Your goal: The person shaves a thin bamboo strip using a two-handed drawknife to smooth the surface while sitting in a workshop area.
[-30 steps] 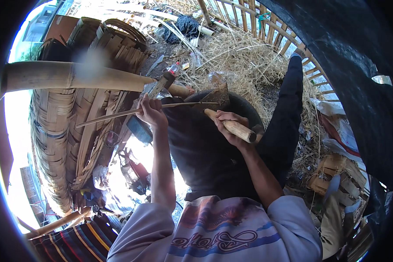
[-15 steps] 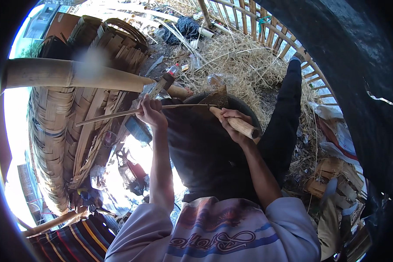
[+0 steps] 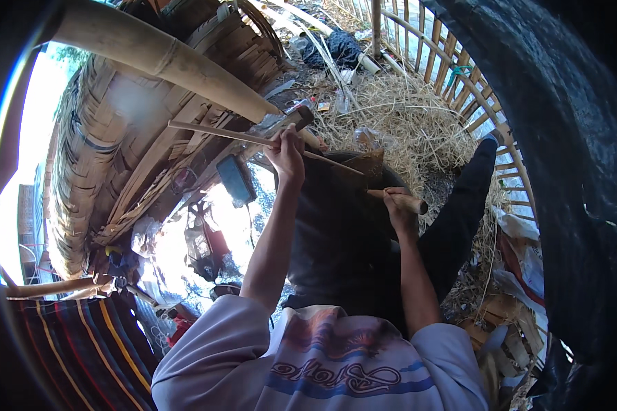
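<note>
My left hand [image 3: 288,154] grips a long thin bamboo strip [image 3: 212,132] that runs from the upper left across to the blade. My right hand [image 3: 396,205] is closed on the wooden handle [image 3: 410,202] of a broad dark knife [image 3: 369,168], whose blade meets the strip's right end. Both hands are held over my lap, covered in dark cloth [image 3: 343,240]. My right leg in dark trousers [image 3: 463,205] stretches toward the fence.
A thick bamboo pole [image 3: 158,58] crosses the upper left above large woven bamboo baskets [image 3: 89,171]. Dry straw [image 3: 404,116] covers the ground ahead, bounded by a bamboo slat fence [image 3: 452,65]. A striped cloth [image 3: 82,349] lies lower left. A black sheet [image 3: 569,171] hangs at right.
The head view has shifted and tilted. My left hand has slid along the strip, and the knife in my right hand has moved further right along it.
</note>
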`<state>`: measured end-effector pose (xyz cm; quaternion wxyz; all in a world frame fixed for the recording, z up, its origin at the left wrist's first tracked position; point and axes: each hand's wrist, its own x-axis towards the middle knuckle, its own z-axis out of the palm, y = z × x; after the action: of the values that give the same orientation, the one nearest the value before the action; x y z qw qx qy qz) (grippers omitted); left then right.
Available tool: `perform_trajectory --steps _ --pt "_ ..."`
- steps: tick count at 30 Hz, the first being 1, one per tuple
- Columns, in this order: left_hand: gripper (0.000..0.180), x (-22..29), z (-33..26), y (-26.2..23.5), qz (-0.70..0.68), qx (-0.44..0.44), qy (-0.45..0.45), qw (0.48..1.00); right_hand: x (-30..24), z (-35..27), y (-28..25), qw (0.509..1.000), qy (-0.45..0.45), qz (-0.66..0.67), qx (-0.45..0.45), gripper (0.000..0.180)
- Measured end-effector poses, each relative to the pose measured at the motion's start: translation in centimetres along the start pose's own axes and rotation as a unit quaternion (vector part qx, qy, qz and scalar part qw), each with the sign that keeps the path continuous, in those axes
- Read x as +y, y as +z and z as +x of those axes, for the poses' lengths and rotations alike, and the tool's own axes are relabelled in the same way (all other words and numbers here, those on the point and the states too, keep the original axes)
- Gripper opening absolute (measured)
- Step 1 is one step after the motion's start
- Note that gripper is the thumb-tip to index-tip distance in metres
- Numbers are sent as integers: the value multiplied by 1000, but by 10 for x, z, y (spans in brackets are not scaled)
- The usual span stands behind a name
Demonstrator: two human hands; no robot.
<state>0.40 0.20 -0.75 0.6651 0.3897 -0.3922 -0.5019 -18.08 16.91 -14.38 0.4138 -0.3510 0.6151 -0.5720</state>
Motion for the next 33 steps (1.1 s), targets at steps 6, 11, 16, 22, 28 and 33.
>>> perform_trajectory --steps 6,11,16,22,28,33 --pt "40 -1 -13 -2 72 -28 -9 997 14 -16 2 999 33 4 6 13" --pt "43 -3 -58 -9 173 -80 21 981 28 -20 -9 999 30 7 16 15" --pt "46 10 -134 -10 182 -210 11 961 16 -31 -6 997 43 -7 65 17" --pt "42 6 -176 -10 150 -174 140 963 4 -47 -10 997 -31 -17 75 17" --pt "39 84 -151 -9 63 -21 201 977 -22 -58 -13 992 -46 -80 91 25" --pt "33 170 -129 -31 -293 94 211 928 -61 -72 2 983 45 100 148 28"
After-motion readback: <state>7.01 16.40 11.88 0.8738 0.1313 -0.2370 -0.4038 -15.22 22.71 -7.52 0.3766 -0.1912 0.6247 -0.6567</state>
